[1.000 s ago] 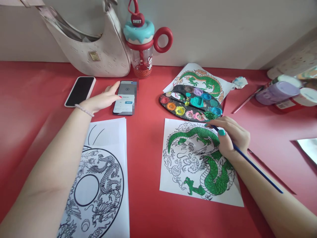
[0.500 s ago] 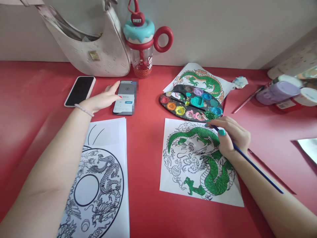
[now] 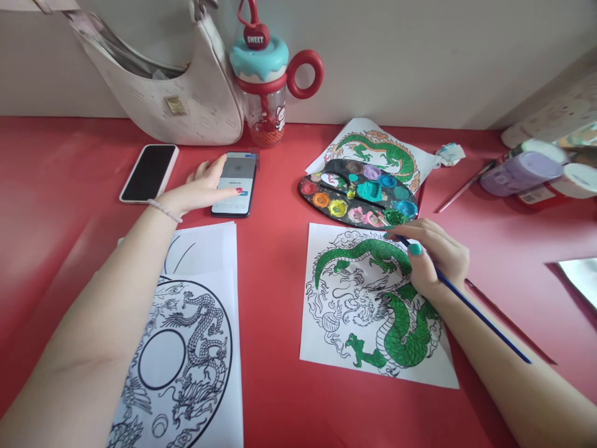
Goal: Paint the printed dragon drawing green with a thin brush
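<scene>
My left hand (image 3: 201, 188) lies open at a smartphone (image 3: 232, 206) with a lit screen; the thumb rests over a blue button on it. Between the fingers of my right hand (image 3: 433, 255) is a blue paintbrush (image 3: 480, 318), its tip over the green paint side of the palette (image 3: 311, 200). Beneath that hand lies a dragon line drawing (image 3: 326, 345), its body and legs painted green while head, clouds and flames stay white. Another dragon picture (image 3: 347, 138), green with orange, is partly covered by the palette.
A second phone (image 3: 148, 174), dark-screened, lies left, before a white handbag (image 3: 140, 106) and a cup (image 3: 265, 112). Uncoloured dragon sheets (image 3: 205, 252) sit under my left arm. Thin brushes (image 3: 510, 320), a crumpled tissue (image 3: 450, 154) and a purple paint jar (image 3: 520, 173) are at right.
My left thumb has moved right and slightly down across the phone screen onto the blue button. My right hand and its paintbrush have hardly moved.
</scene>
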Tool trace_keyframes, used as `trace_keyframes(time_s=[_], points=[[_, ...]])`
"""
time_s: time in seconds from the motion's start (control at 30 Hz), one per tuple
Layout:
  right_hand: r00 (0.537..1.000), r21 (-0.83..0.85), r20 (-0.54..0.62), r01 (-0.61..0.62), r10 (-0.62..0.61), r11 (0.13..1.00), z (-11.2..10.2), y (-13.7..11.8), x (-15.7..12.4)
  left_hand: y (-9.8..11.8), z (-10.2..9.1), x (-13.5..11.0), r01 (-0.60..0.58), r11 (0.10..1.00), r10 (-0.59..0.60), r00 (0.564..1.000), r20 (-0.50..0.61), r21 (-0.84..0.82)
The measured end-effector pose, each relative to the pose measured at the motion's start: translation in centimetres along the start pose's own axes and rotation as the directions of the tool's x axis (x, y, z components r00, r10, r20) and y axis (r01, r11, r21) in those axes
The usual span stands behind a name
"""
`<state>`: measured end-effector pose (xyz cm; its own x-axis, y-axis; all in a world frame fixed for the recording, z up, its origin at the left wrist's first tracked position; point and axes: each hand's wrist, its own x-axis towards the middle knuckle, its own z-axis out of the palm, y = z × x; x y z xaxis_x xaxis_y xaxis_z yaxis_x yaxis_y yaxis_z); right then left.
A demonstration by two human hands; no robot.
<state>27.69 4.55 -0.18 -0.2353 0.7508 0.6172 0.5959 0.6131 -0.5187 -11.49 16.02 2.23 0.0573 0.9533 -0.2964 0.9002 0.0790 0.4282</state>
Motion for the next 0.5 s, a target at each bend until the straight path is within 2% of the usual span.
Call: trace_keyframes(time_s=[0.1,0.2,0.5], points=[[1.0,0.007,-0.003,-0.002,0.002,1.0,0.0,-0.1,0.0,0.5,0.1,-0.1,-0.01,1.0,0.01,1.0,-0.01,0.011],[1.0,0.003,-0.005,-0.001,0.001,1.0,0.0,-0.1,0.0,0.1,0.3,0.2,-0.042,0.999,0.042,0.999,-0.031,-0.013],[1.0,0.006,0.005,0.007,-0.007,1.0,0.0,0.0,0.0,-0.7,0.1,0.4,0.017,0.998,-0.019,1.0,-0.02,-0.066]])
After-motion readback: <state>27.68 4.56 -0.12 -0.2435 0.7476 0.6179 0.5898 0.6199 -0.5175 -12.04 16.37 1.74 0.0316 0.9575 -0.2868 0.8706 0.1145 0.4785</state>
